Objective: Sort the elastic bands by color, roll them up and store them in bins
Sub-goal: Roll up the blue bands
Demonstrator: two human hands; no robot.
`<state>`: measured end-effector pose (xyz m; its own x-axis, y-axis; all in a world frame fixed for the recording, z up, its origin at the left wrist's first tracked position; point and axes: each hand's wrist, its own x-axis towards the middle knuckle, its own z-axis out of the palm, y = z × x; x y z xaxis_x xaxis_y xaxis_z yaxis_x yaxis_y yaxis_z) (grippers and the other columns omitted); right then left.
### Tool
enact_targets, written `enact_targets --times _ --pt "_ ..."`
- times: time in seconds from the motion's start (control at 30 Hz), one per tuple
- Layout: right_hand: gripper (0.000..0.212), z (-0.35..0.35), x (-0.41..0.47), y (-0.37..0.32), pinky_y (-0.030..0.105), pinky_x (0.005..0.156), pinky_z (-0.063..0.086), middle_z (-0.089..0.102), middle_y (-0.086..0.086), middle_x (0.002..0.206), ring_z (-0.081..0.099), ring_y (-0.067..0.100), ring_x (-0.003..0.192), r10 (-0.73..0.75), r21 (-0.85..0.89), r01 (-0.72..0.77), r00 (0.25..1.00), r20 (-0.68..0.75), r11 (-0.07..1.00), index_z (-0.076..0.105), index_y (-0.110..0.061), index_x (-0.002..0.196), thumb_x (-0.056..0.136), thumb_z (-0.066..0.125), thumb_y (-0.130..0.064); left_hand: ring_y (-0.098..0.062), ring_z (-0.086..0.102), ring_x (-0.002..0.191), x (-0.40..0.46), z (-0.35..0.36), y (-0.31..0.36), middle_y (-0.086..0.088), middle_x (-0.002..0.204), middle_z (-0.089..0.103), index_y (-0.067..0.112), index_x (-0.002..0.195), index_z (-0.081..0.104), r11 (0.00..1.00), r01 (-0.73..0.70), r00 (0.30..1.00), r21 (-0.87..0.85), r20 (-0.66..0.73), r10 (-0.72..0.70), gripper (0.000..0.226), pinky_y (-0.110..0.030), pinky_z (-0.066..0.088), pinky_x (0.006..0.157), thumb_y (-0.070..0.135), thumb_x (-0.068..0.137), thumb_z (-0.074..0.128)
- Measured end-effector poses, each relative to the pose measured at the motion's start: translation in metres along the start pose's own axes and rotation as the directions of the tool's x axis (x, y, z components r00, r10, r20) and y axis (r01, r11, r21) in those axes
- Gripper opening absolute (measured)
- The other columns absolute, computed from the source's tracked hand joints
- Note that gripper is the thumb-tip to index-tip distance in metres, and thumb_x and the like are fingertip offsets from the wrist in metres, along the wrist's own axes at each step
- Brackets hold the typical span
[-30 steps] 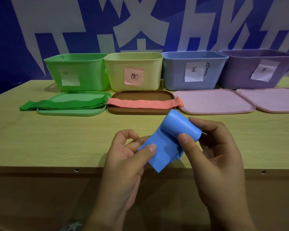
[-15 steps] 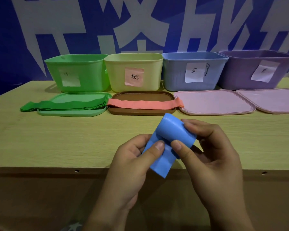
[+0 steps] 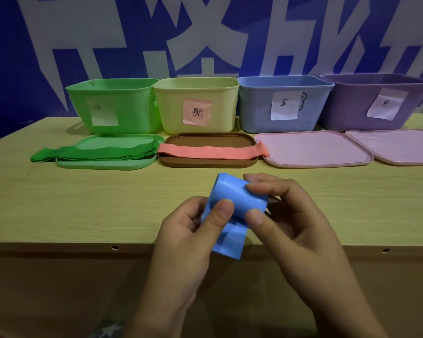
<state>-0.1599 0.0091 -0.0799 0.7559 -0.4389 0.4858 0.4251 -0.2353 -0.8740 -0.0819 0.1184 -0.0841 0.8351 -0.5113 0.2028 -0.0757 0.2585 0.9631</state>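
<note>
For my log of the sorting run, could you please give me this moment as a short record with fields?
in hand: blue band, partly rolled, loose tail hanging
left hand: pinches the tail
right hand: grips the roll
green bands: flat across green lid
pink band: flat across brown lid
bins: green, yellow, blue bin, purple

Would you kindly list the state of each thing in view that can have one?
Blue band: mostly rolled, tail loose, held by both hands.
Left hand: pinching the tail.
Right hand: gripping the roll.
Green bands: flat, unrolled, on green lid.
Pink band: flat across brown lid.
Blue bin: lid off.
</note>
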Motion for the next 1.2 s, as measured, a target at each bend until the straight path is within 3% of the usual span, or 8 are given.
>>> enact_targets --times 0.07,0.17,0.4,0.6,0.8,0.97,1.1,1.2 --pt "0.031 -0.003 0.002 -0.001 0.012 0.077 0.05 0.064 -0.015 0.111 0.062 0.0 0.101 0.069 0.038 -0.069 0.998 0.004 0.997 0.062 -0.03 0.106 0.076 0.062 -0.039 -0.018 0.068 0.078 0.0 -0.002 0.001 -0.007 0.084 0.073 0.027 0.086 0.073 1.0 -0.01 1.0 0.009 0.029 0.01 0.036 -0.031 0.052 0.07 0.05 0.059 0.076" --pt "0.03 -0.005 0.006 0.001 0.022 0.08 0.054 0.068 -0.012 0.101 0.066 0.003 0.092 0.175 0.008 -0.175 0.984 0.018 0.985 0.064 -0.03 0.105 0.077 0.063 -0.041 -0.012 0.069 0.079 0.001 -0.003 0.001 -0.001 0.086 0.074 0.031 0.09 0.072 1.0 -0.023 0.998 0.011 0.057 0.023 0.031 -0.021 0.053 0.066 0.042 0.062 0.075" --pt "0.025 -0.011 0.007 0.0 0.012 0.073 0.049 0.07 -0.011 0.097 0.065 0.0 0.089 0.15 0.045 -0.15 0.989 0.013 0.988 0.065 -0.022 0.099 0.075 0.061 -0.026 -0.013 0.07 0.085 0.009 -0.015 0.002 -0.003 0.094 0.075 0.018 0.092 0.075 0.995 0.096 0.974 -0.037 0.208 -0.086 0.027 -0.019 0.053 0.069 0.011 0.066 0.077" --pt "0.026 -0.011 0.009 0.003 0.015 0.077 0.05 0.07 -0.01 0.098 0.065 0.002 0.09 0.148 0.035 -0.148 0.989 0.001 0.988 0.065 -0.023 0.101 0.075 0.061 -0.026 -0.013 0.069 0.091 0.013 -0.014 0.001 0.002 0.093 0.074 0.035 0.089 0.075 0.994 0.109 0.98 0.019 0.167 -0.111 0.032 -0.029 0.056 0.078 0.019 0.062 0.067" --pt "0.025 -0.01 0.009 0.006 0.016 0.075 0.05 0.067 -0.016 0.096 0.061 -0.001 0.083 0.113 -0.028 -0.113 0.994 0.007 0.993 0.067 -0.033 0.098 0.075 0.064 -0.025 -0.018 0.07 0.089 0.014 -0.01 0.003 0.0 0.089 0.075 0.031 0.079 0.076 0.991 0.1 0.989 0.088 0.102 -0.108 0.04 -0.038 0.056 0.079 -0.006 0.08 0.06" --pt "0.026 -0.007 0.008 0.008 0.013 0.073 0.048 0.068 -0.016 0.097 0.061 -0.002 0.082 0.096 -0.015 -0.096 0.995 -0.005 0.995 0.066 -0.03 0.098 0.074 0.065 -0.021 -0.017 0.07 0.089 0.012 -0.01 0.005 0.0 0.09 0.075 0.024 0.085 0.07 0.987 0.103 0.987 0.12 0.108 -0.116 0.033 -0.036 0.056 0.083 -0.006 0.081 0.059" --pt "0.027 -0.007 0.007 0.007 0.011 0.069 0.049 0.067 -0.014 0.102 0.063 0.0 0.091 0.066 -0.015 -0.066 0.998 -0.019 0.998 0.065 -0.03 0.1 0.075 0.065 -0.019 -0.012 0.07 0.079 0.008 -0.01 0.007 0.001 0.094 0.073 0.023 0.1 0.064 0.988 0.102 0.965 0.115 0.229 -0.126 0.031 -0.021 0.055 0.066 -0.004 0.086 0.058" --pt "0.029 -0.006 0.005 0.008 0.012 0.073 0.05 0.066 -0.013 0.108 0.062 0.004 0.104 0.006 -0.059 -0.006 1.0 -0.006 0.998 0.064 -0.03 0.102 0.077 0.067 -0.017 -0.012 0.069 0.079 0.008 -0.014 0.006 0.002 0.097 0.072 0.021 0.106 0.063 0.992 0.09 0.94 0.083 0.323 -0.113 0.034 -0.02 0.054 0.068 0.012 0.074 0.07"
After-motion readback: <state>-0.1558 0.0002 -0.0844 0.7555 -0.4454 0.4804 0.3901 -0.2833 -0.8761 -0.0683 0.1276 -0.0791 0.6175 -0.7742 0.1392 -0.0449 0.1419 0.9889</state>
